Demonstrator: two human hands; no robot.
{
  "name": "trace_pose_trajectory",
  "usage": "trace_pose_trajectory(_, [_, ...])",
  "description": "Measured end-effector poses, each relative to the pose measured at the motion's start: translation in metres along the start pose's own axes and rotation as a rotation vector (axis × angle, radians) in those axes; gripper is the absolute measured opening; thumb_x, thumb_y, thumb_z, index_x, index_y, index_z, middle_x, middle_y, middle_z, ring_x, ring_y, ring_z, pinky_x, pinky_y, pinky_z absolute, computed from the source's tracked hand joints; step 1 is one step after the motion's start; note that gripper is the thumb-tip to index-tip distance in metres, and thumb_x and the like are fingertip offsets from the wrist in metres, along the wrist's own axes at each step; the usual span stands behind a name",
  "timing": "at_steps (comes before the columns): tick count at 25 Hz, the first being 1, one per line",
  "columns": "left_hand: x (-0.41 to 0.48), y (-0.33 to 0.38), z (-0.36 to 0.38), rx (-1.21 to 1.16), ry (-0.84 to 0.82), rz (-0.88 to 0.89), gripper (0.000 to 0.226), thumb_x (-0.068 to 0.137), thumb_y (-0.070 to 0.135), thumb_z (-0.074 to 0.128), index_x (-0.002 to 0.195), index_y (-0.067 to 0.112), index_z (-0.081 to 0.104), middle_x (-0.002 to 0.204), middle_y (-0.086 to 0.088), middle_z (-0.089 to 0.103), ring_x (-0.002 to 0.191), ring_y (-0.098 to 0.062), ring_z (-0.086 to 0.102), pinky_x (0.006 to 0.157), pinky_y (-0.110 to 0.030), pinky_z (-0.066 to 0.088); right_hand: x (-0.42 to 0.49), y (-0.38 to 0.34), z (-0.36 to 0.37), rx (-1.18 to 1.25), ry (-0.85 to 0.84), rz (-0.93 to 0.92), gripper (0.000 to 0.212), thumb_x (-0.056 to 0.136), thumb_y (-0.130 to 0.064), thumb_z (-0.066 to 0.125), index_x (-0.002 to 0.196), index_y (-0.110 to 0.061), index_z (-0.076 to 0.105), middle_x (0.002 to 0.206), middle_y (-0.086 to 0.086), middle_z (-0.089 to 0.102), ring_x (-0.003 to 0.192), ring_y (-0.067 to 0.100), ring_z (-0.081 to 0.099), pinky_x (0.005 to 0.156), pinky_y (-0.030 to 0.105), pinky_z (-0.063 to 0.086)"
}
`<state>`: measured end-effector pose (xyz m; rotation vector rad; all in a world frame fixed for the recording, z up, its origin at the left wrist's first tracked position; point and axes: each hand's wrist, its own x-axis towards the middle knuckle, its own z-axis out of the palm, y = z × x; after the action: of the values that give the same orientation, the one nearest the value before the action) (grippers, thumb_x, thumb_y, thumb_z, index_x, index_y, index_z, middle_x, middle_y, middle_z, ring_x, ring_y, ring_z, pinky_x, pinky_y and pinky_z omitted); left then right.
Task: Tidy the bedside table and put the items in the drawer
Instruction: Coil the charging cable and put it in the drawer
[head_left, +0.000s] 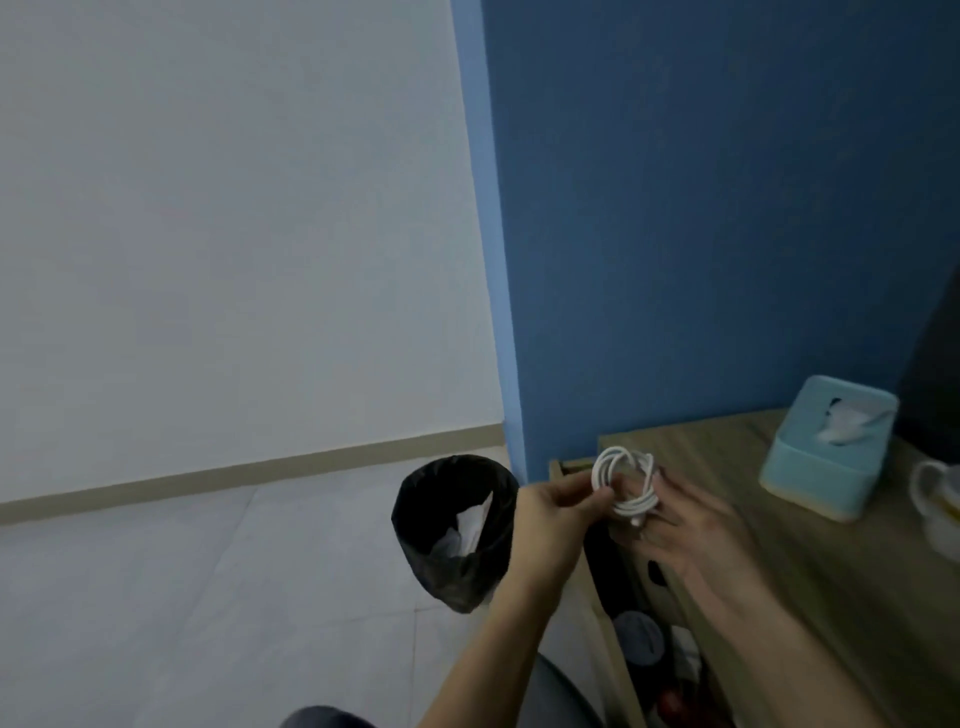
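Note:
A white cable (626, 483) is wound into a small coil and held up between both hands, above the open drawer (618, 639) of the wooden bedside table (810, 561). My left hand (550, 525) pinches the coil's left side between thumb and fingers. My right hand (696, 530), blurred, has its fingers through and behind the coil. The drawer holds several dark and light items, partly hidden by my arms.
A light blue tissue box (826, 447) stands on the table top by the blue wall. A white cup (940, 499) sits at the right edge. On the floor to the left stands a bin with a black bag (457, 530) holding white paper.

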<state>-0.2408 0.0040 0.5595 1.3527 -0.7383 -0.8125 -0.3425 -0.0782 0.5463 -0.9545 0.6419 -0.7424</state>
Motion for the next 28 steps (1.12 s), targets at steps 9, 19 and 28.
trace_pose_trajectory(9, [0.022,-0.121,-0.003,-0.076,0.135,-0.458,0.036,0.098,0.017,0.043,0.131,0.002,0.051,0.121,0.001,0.057,0.112,-0.015,0.059,0.077,-0.015,0.052,0.047,0.119,-0.067,-0.045,0.268,0.300,0.019,0.095,-0.017,0.044,0.101,-0.011,0.061,0.081,0.004,0.072,0.071,0.017,0.066,0.049,0.027,0.053])
trace_pose_trajectory(19, [0.036,-0.194,-0.003,-0.198,0.181,-0.613,0.039,0.100,0.028,0.034,0.118,0.009,0.062,0.115,-0.002,0.064,0.112,-0.017,0.056,0.083,-0.021,0.045,0.096,0.198,-0.074,-0.292,0.491,0.270,0.027,0.095,-0.013,0.042,0.111,-0.002,0.061,0.101,0.013,0.064,0.081,0.025,0.059,0.058,0.023,0.048])
trace_pose_trajectory(28, [0.038,-0.227,-0.013,-0.215,0.109,-0.572,0.061,0.083,0.060,0.048,0.129,0.020,0.056,0.124,0.010,0.063,0.102,0.005,0.059,0.083,-0.014,0.045,0.117,0.228,-0.115,-0.374,0.629,0.396,0.031,0.098,-0.009,0.033,0.114,0.006,0.054,0.115,0.022,0.056,0.093,0.027,0.047,0.080,0.028,0.032])
